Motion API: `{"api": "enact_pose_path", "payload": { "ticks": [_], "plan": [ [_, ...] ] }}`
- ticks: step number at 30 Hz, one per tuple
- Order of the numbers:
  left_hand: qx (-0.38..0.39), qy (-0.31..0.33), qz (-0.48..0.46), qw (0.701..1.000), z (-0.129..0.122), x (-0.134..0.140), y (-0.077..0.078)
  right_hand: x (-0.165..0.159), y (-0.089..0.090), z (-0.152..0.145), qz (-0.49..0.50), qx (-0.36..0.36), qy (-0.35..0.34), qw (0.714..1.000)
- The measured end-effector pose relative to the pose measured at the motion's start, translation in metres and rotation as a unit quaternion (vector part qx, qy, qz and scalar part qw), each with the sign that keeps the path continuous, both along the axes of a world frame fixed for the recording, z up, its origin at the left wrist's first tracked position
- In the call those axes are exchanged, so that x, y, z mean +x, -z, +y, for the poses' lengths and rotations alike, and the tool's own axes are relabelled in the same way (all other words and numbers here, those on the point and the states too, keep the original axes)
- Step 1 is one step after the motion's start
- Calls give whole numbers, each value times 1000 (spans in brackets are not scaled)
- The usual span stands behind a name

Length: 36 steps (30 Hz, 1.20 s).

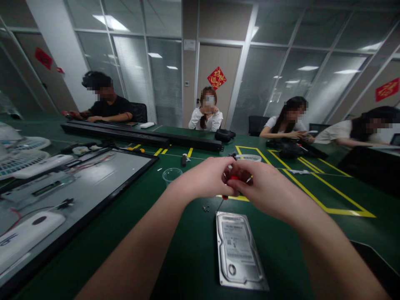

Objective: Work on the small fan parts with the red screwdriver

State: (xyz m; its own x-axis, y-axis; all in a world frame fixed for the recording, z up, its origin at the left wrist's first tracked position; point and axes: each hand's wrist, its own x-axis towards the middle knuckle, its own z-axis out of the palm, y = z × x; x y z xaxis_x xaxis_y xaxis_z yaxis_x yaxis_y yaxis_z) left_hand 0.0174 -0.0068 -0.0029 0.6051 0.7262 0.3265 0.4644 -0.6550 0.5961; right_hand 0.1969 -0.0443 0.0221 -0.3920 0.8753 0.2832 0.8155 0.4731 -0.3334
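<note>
A silver hard drive (239, 250) lies label up on the green table in front of me. The red and black screwdriver (225, 197) slants down, its thin shaft ending at the drive's far left corner. Closed around the handle is my left hand (208, 177). My right hand (261, 181) meets it from the other side, fingers curled on the handle's upper part, which they partly hide. A small yellowish spot shows by the right fingers; I cannot make out what it is. Several tiny screws (205, 208) lie left of the drive.
A clear plastic cup (171, 176) and a white basket (248, 158) stand beyond my hands. On the left lies a large panel (103, 171) with parts on it. Long black bars (140, 135) cross the far side, where several people sit. A dark device (375, 262) is at right.
</note>
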Motion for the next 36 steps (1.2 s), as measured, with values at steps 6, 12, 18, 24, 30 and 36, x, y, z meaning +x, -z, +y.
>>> {"api": "enact_pose_path", "payload": {
  "ticks": [6, 12, 18, 24, 30, 36],
  "plan": [
    [5, -7, 11, 1000, -1, 0, -1, 2, -1, 0, 18, -21, -34, 999],
    [-10, 2, -1, 1000, 2, 0, 2, 0, -1, -1, -2, 5, 9, 1000],
    [-1, 9, 1, 1000, 1, 1, 0, 0, -1, -1, 28, -14, -51, 998],
    [-28, 5, -10, 1000, 3, 1, 3, -2, -2, -3, 1, 5, 4, 1000],
    [11, 3, 2, 1000, -2, 0, -2, 2, -1, 1, 11, -8, -29, 999],
    [-6, -5, -2, 1000, 0, 1, 0, 1, -2, -2, 17, -5, -21, 1000]
  ]
}}
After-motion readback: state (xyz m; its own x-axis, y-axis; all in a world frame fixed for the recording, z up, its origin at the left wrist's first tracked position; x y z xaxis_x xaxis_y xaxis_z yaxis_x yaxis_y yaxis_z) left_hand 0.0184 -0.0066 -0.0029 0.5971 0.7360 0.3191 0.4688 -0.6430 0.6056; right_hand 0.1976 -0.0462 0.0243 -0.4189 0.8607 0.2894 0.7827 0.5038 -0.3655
